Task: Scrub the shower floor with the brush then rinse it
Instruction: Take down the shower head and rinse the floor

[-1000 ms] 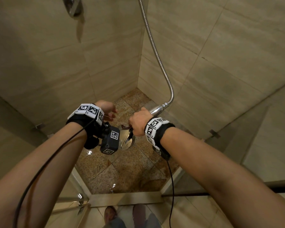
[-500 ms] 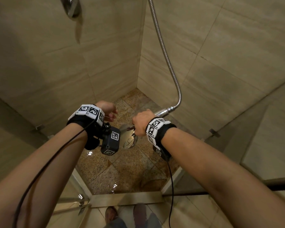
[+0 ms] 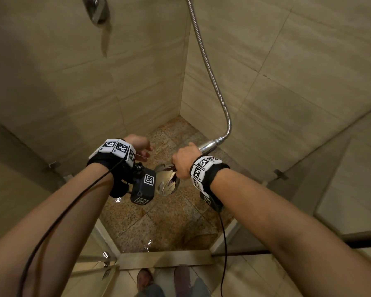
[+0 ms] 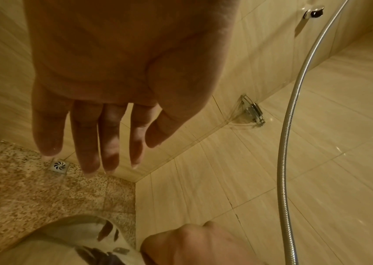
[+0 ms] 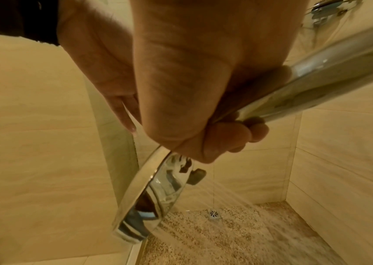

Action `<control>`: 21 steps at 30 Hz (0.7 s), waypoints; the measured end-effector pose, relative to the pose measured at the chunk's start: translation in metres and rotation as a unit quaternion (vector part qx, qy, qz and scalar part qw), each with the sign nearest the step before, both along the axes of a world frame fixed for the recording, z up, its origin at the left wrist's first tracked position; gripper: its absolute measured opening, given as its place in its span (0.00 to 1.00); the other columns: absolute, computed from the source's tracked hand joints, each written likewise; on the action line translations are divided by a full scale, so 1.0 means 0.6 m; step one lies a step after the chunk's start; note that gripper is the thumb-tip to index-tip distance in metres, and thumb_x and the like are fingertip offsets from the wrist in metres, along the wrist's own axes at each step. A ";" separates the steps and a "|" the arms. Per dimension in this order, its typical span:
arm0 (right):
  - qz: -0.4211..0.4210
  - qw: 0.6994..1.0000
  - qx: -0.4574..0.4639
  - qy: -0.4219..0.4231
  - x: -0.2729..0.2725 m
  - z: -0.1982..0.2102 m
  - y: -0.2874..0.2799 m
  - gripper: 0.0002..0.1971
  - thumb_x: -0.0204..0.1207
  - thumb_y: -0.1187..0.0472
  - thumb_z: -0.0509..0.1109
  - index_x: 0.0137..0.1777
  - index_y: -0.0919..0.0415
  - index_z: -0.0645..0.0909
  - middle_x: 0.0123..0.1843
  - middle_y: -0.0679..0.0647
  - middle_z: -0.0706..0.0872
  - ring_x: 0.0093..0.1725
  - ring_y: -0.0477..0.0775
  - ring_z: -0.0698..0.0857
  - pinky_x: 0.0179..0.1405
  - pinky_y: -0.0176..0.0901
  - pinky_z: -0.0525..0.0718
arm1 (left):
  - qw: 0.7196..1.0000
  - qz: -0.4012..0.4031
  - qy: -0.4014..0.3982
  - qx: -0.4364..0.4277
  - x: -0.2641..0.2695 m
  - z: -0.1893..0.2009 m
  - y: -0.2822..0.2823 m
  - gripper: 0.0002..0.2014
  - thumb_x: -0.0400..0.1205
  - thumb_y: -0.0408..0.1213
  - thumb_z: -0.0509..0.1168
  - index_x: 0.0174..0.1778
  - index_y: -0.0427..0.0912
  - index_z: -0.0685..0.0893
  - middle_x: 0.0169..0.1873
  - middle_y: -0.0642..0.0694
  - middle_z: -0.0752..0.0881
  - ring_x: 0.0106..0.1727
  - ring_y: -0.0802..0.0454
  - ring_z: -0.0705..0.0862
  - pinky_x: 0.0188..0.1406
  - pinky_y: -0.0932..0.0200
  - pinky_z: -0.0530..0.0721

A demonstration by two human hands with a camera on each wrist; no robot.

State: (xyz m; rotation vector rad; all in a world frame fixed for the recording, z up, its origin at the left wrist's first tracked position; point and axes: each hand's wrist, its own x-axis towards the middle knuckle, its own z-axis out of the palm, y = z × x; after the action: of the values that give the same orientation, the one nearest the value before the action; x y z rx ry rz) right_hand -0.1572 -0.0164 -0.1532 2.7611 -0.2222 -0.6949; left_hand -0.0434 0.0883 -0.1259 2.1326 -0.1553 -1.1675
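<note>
- Right hand (image 3: 183,160) grasps the shower head (image 5: 149,200) by its handle — water sprays onto the speckled shower floor (image 5: 237,238).
- Left hand (image 4: 113,86) released, fingers straight, holding nothing.
- Drain (image 4: 59,165) sits near the wall.

Bathroom shower stall: tiled walls (image 3: 287,71), floor drain (image 4: 59,165), shower hose (image 3: 210,67).
</note>
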 end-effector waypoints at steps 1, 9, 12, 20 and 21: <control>0.005 1.000 0.000 0.001 0.000 0.000 0.001 0.07 0.77 0.50 0.65 0.46 0.51 0.72 0.41 0.51 0.77 0.44 0.54 0.76 0.65 0.54 0.70 | 1.000 0.002 0.001 -0.001 0.001 -0.001 0.002 0.06 0.85 0.30 0.57 0.51 0.35 0.79 0.33 0.43 0.79 0.30 0.50 0.78 0.05 0.69 0.70; 0.034 0.999 -0.020 0.006 0.002 0.000 0.008 0.07 0.78 0.51 0.66 0.47 0.51 0.71 0.40 0.50 0.77 0.45 0.54 0.79 0.69 0.54 0.65 | 0.998 0.033 0.014 -0.044 0.006 -0.006 0.022 0.07 0.86 0.30 0.56 0.45 0.34 0.78 0.33 0.43 0.79 0.13 0.56 0.81 0.02 0.68 0.68; 0.042 0.999 -0.029 0.008 0.003 -0.002 0.010 0.05 0.77 0.52 0.66 0.48 0.51 0.76 0.39 0.49 0.78 0.41 0.53 0.76 0.67 0.53 0.65 | 0.999 0.032 0.011 -0.039 0.003 -0.005 0.023 0.08 0.87 0.31 0.55 0.46 0.36 0.78 0.33 0.44 0.78 0.12 0.57 0.80 0.04 0.68 0.69; 0.057 0.998 -0.033 -0.008 -0.003 -0.004 0.010 0.04 0.80 0.53 0.65 0.47 0.51 0.75 0.38 0.48 0.77 0.41 0.51 0.75 0.65 0.50 0.65 | 0.999 0.034 0.011 -0.003 0.004 -0.002 0.027 0.14 0.86 0.34 0.55 0.35 0.39 0.78 0.18 0.46 0.83 0.17 0.52 0.81 0.11 0.68 0.75; 0.056 0.998 -0.032 -0.009 -0.003 -0.004 0.011 0.04 0.79 0.52 0.65 0.46 0.51 0.75 0.38 0.47 0.78 0.40 0.51 0.76 0.65 0.50 0.65 | 0.999 0.037 0.013 -0.005 0.004 -0.002 0.028 0.15 0.86 0.34 0.55 0.34 0.39 0.78 0.14 0.48 0.82 0.12 0.55 0.79 0.07 0.70 0.72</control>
State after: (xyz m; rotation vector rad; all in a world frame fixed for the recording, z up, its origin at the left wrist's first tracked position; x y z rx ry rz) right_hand -0.1592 -0.0101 -0.1557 2.6952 -0.0924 -0.6222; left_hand -0.0410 0.1050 -0.1273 2.0953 -0.0695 -1.1488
